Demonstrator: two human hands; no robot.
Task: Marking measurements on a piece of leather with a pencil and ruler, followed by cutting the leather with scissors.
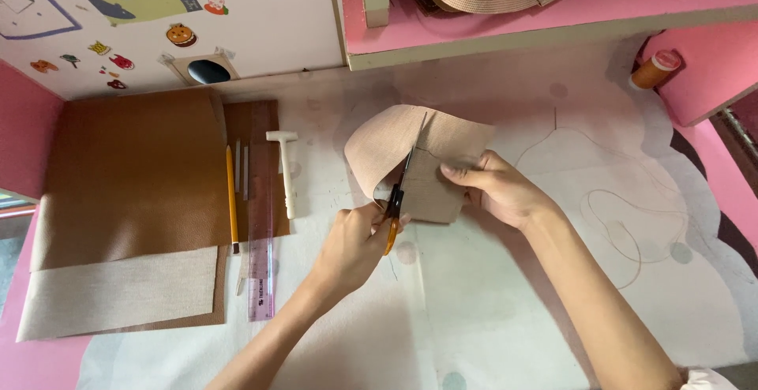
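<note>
Beige ribbed fabric piece (430,161) sits at the middle of the white worktable (489,303), lifted a little off the surface, its left part curling up and over in a loop. Orange-handled scissors (397,196) cut into it from below, the dark blades pointing up along the fabric's middle and partly crossing it. The left hand (355,244) grips the scissor handles, fingers curled tight through and around the loops. The right hand (501,189) pinches the fabric's right edge, thumb on top and fingers closed beneath, holding the piece steady just beside the blades.

To the left lies a large brown leather-like sheet (134,177), overlapping a pale woven cloth sheet (118,295) below it. Along the brown sheet's right edge rest a yellow pencil (231,196) and a clear pink plastic ruler (261,216), side by side. A small white hammer-shaped tool (286,173) lies just right of the ruler. A loose thin thread (624,216) winds across the table to the right, well apart from the hands. An orange thread spool (655,69) stands at the upper right against the pink shelf (553,11).
</note>
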